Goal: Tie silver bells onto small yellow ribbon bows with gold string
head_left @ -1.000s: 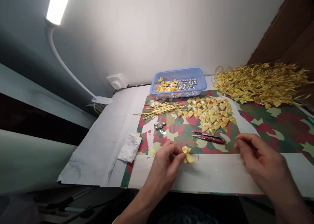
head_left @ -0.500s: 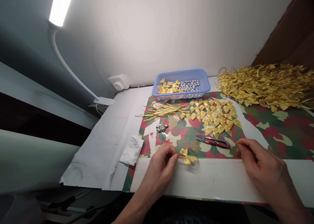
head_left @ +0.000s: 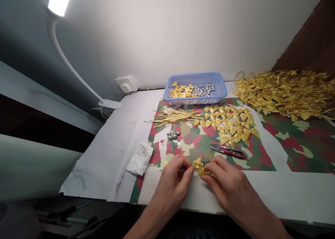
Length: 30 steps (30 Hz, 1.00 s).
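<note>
Near the table's front edge my left hand (head_left: 178, 179) is closed, thumb and forefinger pinching a gold ribbon bow (head_left: 198, 165) at its left side. From the right, my right hand (head_left: 227, 179) is closed on the same bow, its fingertips covering the right part. A thin loop of cord stands up behind the bow, and something small and shiny shows beside it. Thread snips (head_left: 229, 151) with red handles lie just beyond my right hand. Several silver bells (head_left: 173, 135) rest in a small group beyond my left hand.
Gold bows (head_left: 230, 124) lie spread out beside a bundle of gold cords (head_left: 175, 117). Behind stands a blue basket (head_left: 193, 101) of bows and bells. A heap of finished-looking gold pieces (head_left: 285, 92) fills the right. A folded tissue (head_left: 140, 158) and a lamp (head_left: 66, 66) are left.
My right hand has moved left from beyond the snips to the bow and closed on it. The left hand keeps its pinch at the bow's left side. The view has shifted slightly.
</note>
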{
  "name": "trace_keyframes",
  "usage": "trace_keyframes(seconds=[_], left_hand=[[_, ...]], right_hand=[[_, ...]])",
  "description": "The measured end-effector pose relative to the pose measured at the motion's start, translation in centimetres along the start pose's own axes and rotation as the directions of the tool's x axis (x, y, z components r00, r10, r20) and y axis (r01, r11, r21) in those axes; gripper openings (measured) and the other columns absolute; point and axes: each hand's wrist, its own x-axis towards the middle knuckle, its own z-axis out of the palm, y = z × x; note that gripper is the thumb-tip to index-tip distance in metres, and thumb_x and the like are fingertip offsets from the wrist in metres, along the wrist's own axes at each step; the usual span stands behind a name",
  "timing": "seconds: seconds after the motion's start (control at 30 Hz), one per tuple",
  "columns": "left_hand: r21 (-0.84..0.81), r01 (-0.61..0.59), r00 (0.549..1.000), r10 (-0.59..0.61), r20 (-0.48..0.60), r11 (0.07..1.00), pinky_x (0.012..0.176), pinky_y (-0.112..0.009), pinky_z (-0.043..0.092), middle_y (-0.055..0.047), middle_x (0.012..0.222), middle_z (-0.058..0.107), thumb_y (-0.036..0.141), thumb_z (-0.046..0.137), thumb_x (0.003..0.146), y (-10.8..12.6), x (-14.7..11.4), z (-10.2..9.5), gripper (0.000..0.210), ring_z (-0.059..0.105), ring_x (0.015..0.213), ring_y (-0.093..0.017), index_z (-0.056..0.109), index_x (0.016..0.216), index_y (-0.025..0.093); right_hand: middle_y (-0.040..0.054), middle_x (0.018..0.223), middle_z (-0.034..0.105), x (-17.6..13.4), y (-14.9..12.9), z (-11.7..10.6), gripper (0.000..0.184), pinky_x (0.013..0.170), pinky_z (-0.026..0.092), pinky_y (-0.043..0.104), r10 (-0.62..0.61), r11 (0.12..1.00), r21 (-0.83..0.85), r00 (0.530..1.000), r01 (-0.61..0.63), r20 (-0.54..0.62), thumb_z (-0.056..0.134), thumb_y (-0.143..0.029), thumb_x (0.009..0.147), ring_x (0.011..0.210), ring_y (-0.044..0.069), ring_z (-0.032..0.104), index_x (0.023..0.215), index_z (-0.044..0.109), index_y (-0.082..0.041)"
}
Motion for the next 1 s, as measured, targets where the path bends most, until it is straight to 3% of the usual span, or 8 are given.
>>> trace_keyframes(seconds=[0.2, 0.3, 0.4, 0.53, 0.73, 0.83, 1.0], left_hand=[[0.000, 0.028, 0.999, -0.028, 0.034, 1.000, 0.070, -0.030, 0.045, -0.004, 0.086, 0.062, 0.022, 0.052, 0.093, 0.3, -0.5, -0.4, 0.011, 0.058, 0.079, -0.019, 0.061, 0.088, 0.019], [-0.014, 0.109, 0.992, -0.108, 0.067, 0.994, 0.067, -0.030, 0.046, -0.005, 0.086, 0.066, 0.032, 0.055, 0.093, 0.6, -0.6, -0.2, 0.016, 0.060, 0.076, -0.020, 0.064, 0.095, 0.018], [0.009, 0.157, 0.986, -0.157, 0.053, 0.988, 0.062, -0.030, 0.045, -0.004, 0.080, 0.067, 0.039, 0.062, 0.089, 0.7, -0.3, 0.3, 0.022, 0.058, 0.070, -0.019, 0.066, 0.090, 0.017], [0.105, 0.091, 0.996, -0.093, 0.013, 0.990, 0.061, -0.029, 0.041, -0.002, 0.075, 0.063, 0.023, 0.063, 0.086, 0.3, 0.4, 1.0, 0.010, 0.056, 0.067, -0.018, 0.065, 0.078, 0.017], [0.142, 0.036, 0.999, -0.039, 0.019, 0.989, 0.062, -0.029, 0.038, -0.001, 0.073, 0.057, 0.015, 0.055, 0.086, 0.6, 0.6, 0.8, 0.016, 0.052, 0.067, -0.017, 0.058, 0.072, 0.018], [0.058, 0.014, 0.999, -0.016, 0.032, 0.998, 0.065, -0.028, 0.039, -0.001, 0.079, 0.057, 0.016, 0.054, 0.088, 0.9, 0.4, 0.4, 0.017, 0.052, 0.073, -0.017, 0.054, 0.071, 0.019], [-0.175, 0.149, 0.988, -0.139, 0.069, 0.973, 0.057, -0.025, 0.038, 0.003, 0.067, 0.054, 0.023, 0.056, 0.090, 0.2, 0.2, 0.1, 0.016, 0.048, 0.061, -0.014, 0.056, 0.075, 0.018]], right_hand=[[0.0019, 0.080, 0.057, 0.6, 0.7, 0.5, 0.020, 0.060, 0.042, 0.029, 0.009, 1.000, -0.005, 1.000, -0.009, 0.009, 0.045, -0.018, 0.097, 0.068, 0.018, 0.059, 0.081, 0.057, -0.021], [0.0010, 0.080, 0.058, 0.8, 0.6, 0.1, 0.019, 0.060, 0.043, 0.029, 0.009, 1.000, 0.017, 1.000, -0.009, 0.024, 0.047, -0.018, 0.096, 0.067, 0.017, 0.060, 0.081, 0.057, -0.021], [0.0009, 0.079, 0.058, 0.9, 0.4, 0.1, 0.019, 0.058, 0.042, 0.028, 0.016, 0.999, 0.033, 1.000, -0.016, 0.025, 0.047, -0.017, 0.096, 0.066, 0.017, 0.059, 0.081, 0.057, -0.021], [0.0000, 0.079, 0.058, 1.0, 0.4, 0.3, 0.019, 0.058, 0.041, 0.027, 0.033, 0.997, 0.065, 0.999, -0.033, 0.011, 0.048, -0.017, 0.096, 0.066, 0.016, 0.058, 0.080, 0.057, -0.022], [-0.0006, 0.079, 0.056, 1.0, 0.4, 0.4, 0.019, 0.061, 0.038, 0.026, 0.059, 0.993, 0.100, 0.998, -0.055, -0.037, 0.046, -0.016, 0.096, 0.067, 0.015, 0.055, 0.081, 0.056, -0.022], [0.0005, 0.077, 0.053, 0.9, 0.3, 0.8, 0.021, 0.060, 0.036, 0.026, 0.068, 0.994, 0.092, 0.995, -0.062, -0.066, 0.043, -0.015, 0.096, 0.066, 0.015, 0.052, 0.078, 0.053, -0.021], [0.0010, 0.078, 0.055, 0.6, 0.2, 1.4, 0.021, 0.060, 0.034, 0.026, 0.068, 0.992, 0.114, 0.996, -0.061, -0.065, 0.043, -0.015, 0.096, 0.065, 0.015, 0.051, 0.077, 0.051, -0.021]])
